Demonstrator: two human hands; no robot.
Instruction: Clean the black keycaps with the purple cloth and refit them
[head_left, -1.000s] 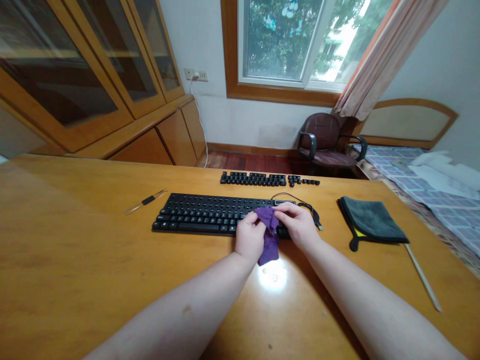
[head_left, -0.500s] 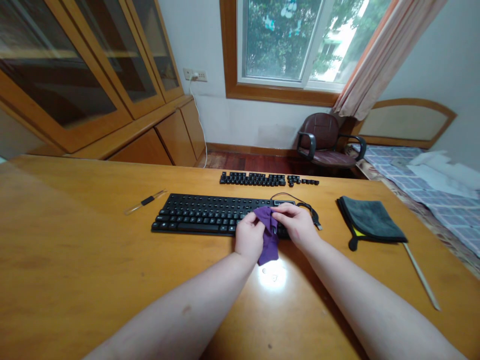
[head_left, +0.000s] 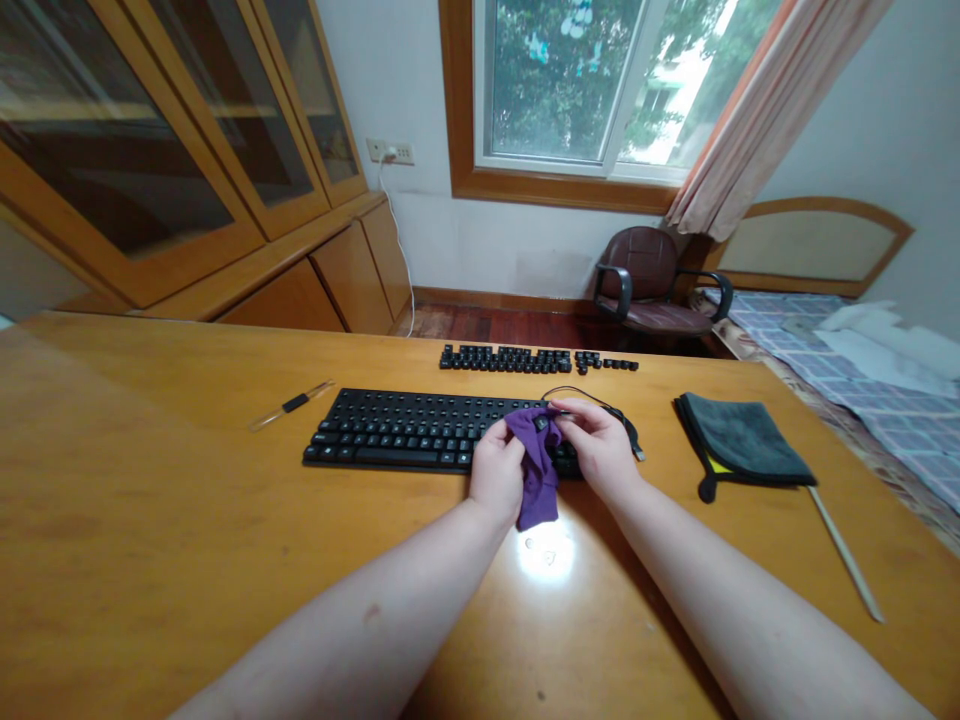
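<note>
A black keyboard (head_left: pixel 405 430) lies across the middle of the wooden desk (head_left: pixel 150 500). Over its right end my left hand (head_left: pixel 496 472) is closed on a purple cloth (head_left: pixel 537 470) that hangs down to the desk. My right hand (head_left: pixel 600 445) pinches the cloth's top, where a small dark keycap (head_left: pixel 541 423) shows between the fingers. A row of loose black keycaps (head_left: pixel 536 358) lies behind the keyboard.
A folded dark grey cloth (head_left: pixel 739 440) lies to the right, with a thin pale stick (head_left: pixel 844 555) near the desk's right edge. A slim clear tool (head_left: pixel 291 404) lies left of the keyboard. The keyboard's cable (head_left: pixel 619 415) coils by my right hand. A chair (head_left: pixel 652 285) stands beyond.
Both hands shifted slightly up and away over the keyboard's right end, turning the purple cloth; a small dark keycap now shows at its top.
</note>
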